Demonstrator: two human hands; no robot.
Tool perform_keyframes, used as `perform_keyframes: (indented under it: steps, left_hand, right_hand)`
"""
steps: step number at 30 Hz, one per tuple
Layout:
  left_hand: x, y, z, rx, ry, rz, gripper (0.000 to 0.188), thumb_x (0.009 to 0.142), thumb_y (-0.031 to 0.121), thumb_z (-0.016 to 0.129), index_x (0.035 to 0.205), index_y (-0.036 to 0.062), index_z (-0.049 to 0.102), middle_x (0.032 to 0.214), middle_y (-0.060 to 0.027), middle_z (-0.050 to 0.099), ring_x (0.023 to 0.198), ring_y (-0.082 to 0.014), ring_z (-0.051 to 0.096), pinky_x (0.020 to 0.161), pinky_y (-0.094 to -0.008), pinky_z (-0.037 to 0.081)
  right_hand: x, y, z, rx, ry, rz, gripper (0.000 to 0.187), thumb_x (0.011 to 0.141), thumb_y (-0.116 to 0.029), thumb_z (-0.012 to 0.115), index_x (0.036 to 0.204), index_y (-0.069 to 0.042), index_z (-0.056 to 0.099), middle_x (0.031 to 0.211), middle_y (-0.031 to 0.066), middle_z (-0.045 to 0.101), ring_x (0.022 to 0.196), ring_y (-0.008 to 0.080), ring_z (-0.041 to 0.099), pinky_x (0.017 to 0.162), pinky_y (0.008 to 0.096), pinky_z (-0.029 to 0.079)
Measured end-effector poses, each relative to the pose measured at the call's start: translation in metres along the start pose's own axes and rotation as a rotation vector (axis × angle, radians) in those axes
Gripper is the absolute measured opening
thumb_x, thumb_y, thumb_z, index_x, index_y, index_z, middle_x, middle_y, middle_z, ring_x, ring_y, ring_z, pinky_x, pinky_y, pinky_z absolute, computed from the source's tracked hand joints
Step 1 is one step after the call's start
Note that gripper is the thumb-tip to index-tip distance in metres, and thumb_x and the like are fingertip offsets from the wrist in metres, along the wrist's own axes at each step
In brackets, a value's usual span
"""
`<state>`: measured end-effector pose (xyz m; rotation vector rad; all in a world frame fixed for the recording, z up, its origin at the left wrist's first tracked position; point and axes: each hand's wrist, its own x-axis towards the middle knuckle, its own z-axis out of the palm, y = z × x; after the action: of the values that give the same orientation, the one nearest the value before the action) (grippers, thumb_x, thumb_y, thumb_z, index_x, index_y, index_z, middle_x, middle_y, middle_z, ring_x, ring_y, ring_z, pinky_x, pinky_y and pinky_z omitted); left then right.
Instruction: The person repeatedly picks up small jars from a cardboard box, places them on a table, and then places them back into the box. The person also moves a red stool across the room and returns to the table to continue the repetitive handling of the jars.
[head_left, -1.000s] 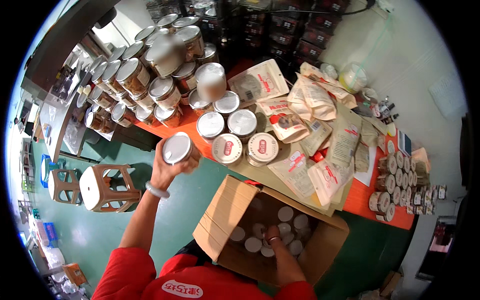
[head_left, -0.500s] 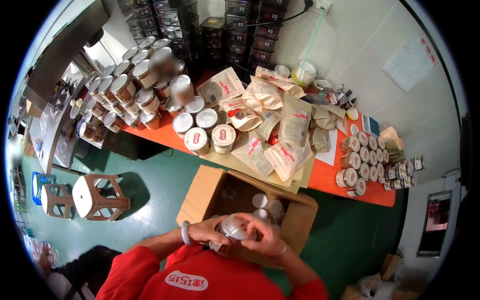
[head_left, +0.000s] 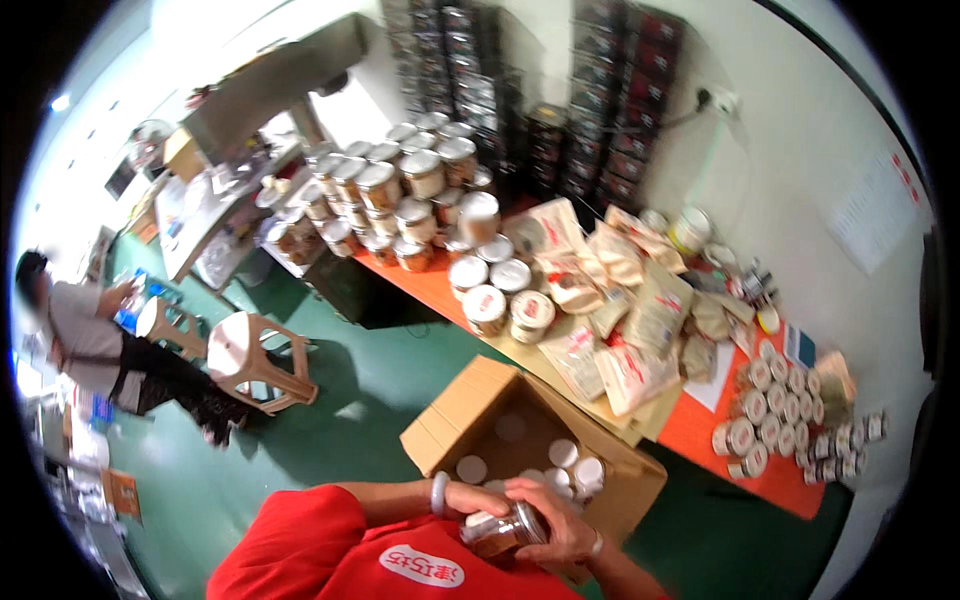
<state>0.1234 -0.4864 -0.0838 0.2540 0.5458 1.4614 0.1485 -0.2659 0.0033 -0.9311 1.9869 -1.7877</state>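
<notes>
In front of my red shirt I hold a clear jar (head_left: 490, 537) of brown contents, tipped onto its side. My left hand (head_left: 476, 499) is closed on it from the left and above. The fingers of my right hand (head_left: 562, 528) wrap round its right end, where a shiny rim shows. Just beyond my hands stands an open cardboard box (head_left: 462, 412). Inside it are several white-lidded jars (head_left: 562, 453). Part of the box's near side is hidden behind my hands and arms.
Behind the box, an orange table (head_left: 440, 303) carries stacked jars (head_left: 378, 187), paper pouches (head_left: 657, 310) and small white-lidded jars (head_left: 768, 430) at right. Stacked black boxes (head_left: 598, 110) stand behind it. On the left are plastic stools (head_left: 235, 350) and a person (head_left: 95, 345).
The jar has gone from lid-up to lying on its side in my hands. My view has swung, so the scene sits farther right. More of the person at left shows.
</notes>
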Motion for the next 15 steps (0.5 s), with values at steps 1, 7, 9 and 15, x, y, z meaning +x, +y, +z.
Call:
perform_keyframes:
  steps: [1,7,9,15]
  left_hand:
    - [0.0,-0.003,0.004,-0.113,0.011,0.021,0.076,0.086,0.051,0.06,0.138,-0.0007,0.037,0.134,-0.0131,0.05,0.119,-0.0203,0.05,0.104,-0.0367,0.038]
    - [0.005,-0.022,0.029,-0.55,0.241,0.248,0.061,0.089,0.058,0.051,0.132,0.0134,0.048,0.127,-0.0073,0.058,0.113,-0.0237,0.056,0.096,-0.0426,0.044]
    - [0.002,-0.015,0.037,-0.499,0.236,0.253,0.06,0.089,0.059,0.048,0.128,0.0131,0.051,0.12,-0.0075,0.061,0.105,-0.0237,0.059,0.087,-0.0418,0.05]
    - [-0.027,-0.007,0.059,-0.496,0.216,0.159,0.052,0.083,0.064,0.053,0.104,0.0174,0.063,0.091,-0.0018,0.069,0.07,-0.018,0.065,0.05,-0.0294,0.05]
  right_hand:
    - [-0.007,0.001,0.0,-0.054,0.007,0.018,0.072,0.073,-0.033,0.078,0.128,0.0,0.047,0.128,0.0194,0.047,0.12,0.0331,0.047,0.1,0.0409,0.037]
    - [-0.002,-0.01,0.017,-0.353,0.41,0.089,0.062,0.07,-0.031,0.074,0.119,0.0,0.052,0.112,0.0188,0.056,0.101,0.0338,0.056,0.088,0.0411,0.044]
    - [0.0,-0.001,0.025,-0.401,0.435,0.026,0.06,0.077,-0.031,0.07,0.122,0.002,0.05,0.116,0.02,0.055,0.105,0.0343,0.055,0.091,0.0414,0.044]
    - [0.02,-0.038,0.031,-0.563,0.171,-0.303,0.072,0.072,-0.042,0.076,0.123,0.001,0.05,0.119,0.0208,0.05,0.101,0.0406,0.055,0.082,0.0453,0.049]
